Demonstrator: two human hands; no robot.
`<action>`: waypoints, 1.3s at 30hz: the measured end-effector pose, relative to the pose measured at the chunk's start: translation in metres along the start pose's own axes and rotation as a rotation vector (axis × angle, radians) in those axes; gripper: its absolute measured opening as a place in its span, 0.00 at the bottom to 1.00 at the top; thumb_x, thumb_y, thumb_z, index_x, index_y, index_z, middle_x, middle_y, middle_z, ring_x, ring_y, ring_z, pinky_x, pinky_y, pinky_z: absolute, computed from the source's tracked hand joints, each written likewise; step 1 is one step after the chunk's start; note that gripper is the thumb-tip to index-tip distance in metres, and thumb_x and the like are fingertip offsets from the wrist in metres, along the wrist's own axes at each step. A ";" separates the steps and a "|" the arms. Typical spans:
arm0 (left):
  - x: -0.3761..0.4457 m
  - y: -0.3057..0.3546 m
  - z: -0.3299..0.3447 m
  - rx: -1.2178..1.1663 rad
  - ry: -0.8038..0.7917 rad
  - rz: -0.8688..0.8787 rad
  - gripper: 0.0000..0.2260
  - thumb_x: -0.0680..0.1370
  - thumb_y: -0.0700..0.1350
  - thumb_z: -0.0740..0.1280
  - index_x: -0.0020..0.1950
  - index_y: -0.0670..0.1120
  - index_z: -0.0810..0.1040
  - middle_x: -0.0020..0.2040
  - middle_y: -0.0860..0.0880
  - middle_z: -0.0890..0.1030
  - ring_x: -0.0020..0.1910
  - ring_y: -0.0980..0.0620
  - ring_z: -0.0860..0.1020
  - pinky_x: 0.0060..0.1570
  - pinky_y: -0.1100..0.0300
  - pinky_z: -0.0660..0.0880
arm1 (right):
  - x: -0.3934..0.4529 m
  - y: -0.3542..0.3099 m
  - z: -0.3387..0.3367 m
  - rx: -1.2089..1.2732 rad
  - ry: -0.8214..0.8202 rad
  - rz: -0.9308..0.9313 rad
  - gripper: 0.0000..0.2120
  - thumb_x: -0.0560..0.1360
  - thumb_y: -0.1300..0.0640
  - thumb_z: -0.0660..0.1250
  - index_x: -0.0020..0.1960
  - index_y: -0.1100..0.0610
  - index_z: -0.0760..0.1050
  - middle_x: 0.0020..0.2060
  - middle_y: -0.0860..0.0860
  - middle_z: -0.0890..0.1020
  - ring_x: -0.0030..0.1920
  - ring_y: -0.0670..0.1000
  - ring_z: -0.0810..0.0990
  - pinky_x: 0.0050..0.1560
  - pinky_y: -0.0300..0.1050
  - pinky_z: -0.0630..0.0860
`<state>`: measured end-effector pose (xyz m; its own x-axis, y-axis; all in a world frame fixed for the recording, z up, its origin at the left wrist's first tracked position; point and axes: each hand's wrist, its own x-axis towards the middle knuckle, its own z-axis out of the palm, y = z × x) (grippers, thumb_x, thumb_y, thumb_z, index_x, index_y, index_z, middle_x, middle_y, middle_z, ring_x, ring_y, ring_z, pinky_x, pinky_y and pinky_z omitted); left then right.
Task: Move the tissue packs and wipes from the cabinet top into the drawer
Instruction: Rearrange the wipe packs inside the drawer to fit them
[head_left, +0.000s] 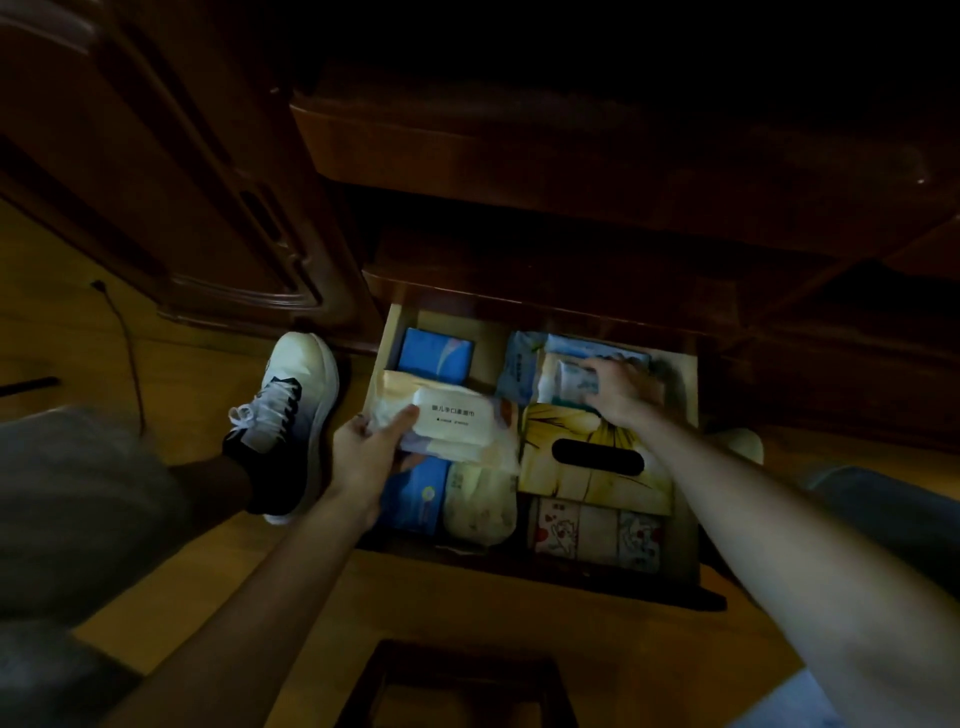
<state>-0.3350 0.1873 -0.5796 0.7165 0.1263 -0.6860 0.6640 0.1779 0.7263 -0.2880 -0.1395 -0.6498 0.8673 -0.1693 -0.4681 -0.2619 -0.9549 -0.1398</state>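
Note:
The open wooden drawer (691, 395) is full of packs. My left hand (366, 452) grips a white wipes pack (452, 415) with a printed label, held over the drawer's left half. My right hand (615, 389) presses down on a small pale blue tissue pack (569, 382) at the back right. A yellow tissue box (592, 462) with a dark oval slot lies in the middle right. Blue packs (436, 351) (415, 493), a cream pouch (478, 501) and small patterned tissue packs (592, 530) fill the other spots.
Dark wooden cabinet (519, 156) rises above the drawer, with a carved door (182, 208) to the left. My white sneaker (288, 415) stands on the wood floor beside the drawer. A black cable (124, 338) trails on the floor. A dark stool frame (457, 686) sits below.

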 end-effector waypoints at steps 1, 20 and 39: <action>-0.001 0.001 -0.001 -0.005 -0.003 0.001 0.11 0.76 0.42 0.73 0.57 0.41 0.80 0.50 0.41 0.86 0.49 0.42 0.85 0.52 0.44 0.81 | 0.002 -0.001 0.001 -0.072 0.030 0.000 0.24 0.76 0.49 0.72 0.71 0.45 0.72 0.65 0.53 0.77 0.64 0.59 0.74 0.63 0.58 0.73; -0.028 0.014 0.038 -0.082 -0.256 0.048 0.11 0.82 0.47 0.66 0.58 0.40 0.79 0.52 0.39 0.85 0.48 0.45 0.85 0.42 0.55 0.82 | -0.110 -0.091 -0.076 0.609 0.207 -0.474 0.08 0.81 0.55 0.64 0.58 0.45 0.72 0.54 0.44 0.78 0.53 0.43 0.78 0.50 0.42 0.78; -0.040 0.019 0.044 -0.081 -0.234 -0.002 0.12 0.80 0.48 0.67 0.57 0.42 0.80 0.45 0.45 0.86 0.45 0.48 0.84 0.44 0.56 0.81 | -0.121 -0.079 -0.077 0.130 0.100 -0.575 0.30 0.72 0.38 0.71 0.68 0.43 0.63 0.66 0.47 0.73 0.61 0.49 0.75 0.52 0.45 0.74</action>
<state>-0.3412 0.1427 -0.5365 0.7512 -0.1019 -0.6522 0.6532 0.2572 0.7122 -0.3395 -0.0627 -0.5154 0.9193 0.3378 -0.2019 0.2175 -0.8637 -0.4547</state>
